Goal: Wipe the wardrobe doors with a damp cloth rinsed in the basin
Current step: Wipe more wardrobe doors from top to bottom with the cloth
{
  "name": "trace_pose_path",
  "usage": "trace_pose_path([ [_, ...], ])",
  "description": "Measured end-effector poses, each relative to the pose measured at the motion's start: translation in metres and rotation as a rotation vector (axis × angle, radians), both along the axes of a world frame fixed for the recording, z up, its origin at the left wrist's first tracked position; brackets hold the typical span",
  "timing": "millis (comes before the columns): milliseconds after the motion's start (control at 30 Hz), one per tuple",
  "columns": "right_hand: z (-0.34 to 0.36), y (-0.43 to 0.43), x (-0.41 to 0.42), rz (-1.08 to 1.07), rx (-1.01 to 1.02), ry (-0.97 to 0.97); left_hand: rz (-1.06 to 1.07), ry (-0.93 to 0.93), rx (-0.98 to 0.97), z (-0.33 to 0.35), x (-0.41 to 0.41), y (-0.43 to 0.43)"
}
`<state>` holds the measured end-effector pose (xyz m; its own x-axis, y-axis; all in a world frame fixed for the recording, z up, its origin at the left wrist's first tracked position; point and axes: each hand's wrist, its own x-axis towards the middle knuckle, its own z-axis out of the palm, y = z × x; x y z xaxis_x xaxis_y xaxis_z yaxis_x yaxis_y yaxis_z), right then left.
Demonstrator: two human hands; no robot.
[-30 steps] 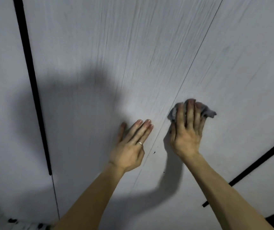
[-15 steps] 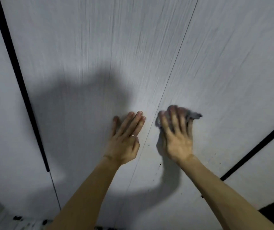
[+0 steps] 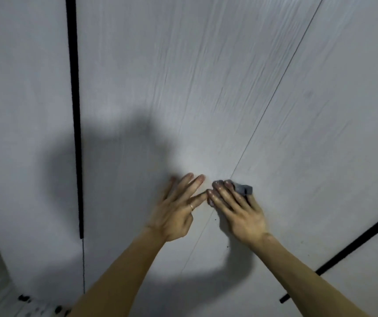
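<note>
Left hand (image 3: 179, 209) flat, fingers spread on white door (image 3: 160, 88). Right hand (image 3: 238, 211) presses grey cloth (image 3: 244, 189) on door, fingers straight, together.

Left hand (image 3: 179, 211) rests on the wardrobe door (image 3: 149, 88) just left of the door seam (image 3: 263, 115); right hand (image 3: 240, 211) presses the cloth (image 3: 243, 189) just right of it. A handle strip (image 3: 75, 110) lies well left of the seam.

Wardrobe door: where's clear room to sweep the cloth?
Free: above both hands, between left black strip and seam; also right of seam up to slanted black strip. Crowded: at the seam, where left hand lies close beside right hand pressing the cloth.
</note>
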<state>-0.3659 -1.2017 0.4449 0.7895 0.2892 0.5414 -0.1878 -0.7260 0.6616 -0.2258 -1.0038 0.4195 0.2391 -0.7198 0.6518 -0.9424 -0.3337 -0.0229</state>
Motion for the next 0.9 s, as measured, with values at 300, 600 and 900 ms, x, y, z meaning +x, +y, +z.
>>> trace_pose_path([
  [300, 0.162, 0.036, 0.058, -0.038, 0.234, -0.477, 0.323, 0.300, -0.112, -0.022, 0.020, 0.047],
  [600, 0.061, 0.039, 0.046, 0.092, -0.233, 0.200, 0.285, 0.274, -0.048, -0.035, 0.040, 0.063],
  [900, 0.064, 0.077, 0.104, 0.090, 0.044, -0.124, 0.340, 0.312, -0.105, -0.060, 0.048, 0.068],
])
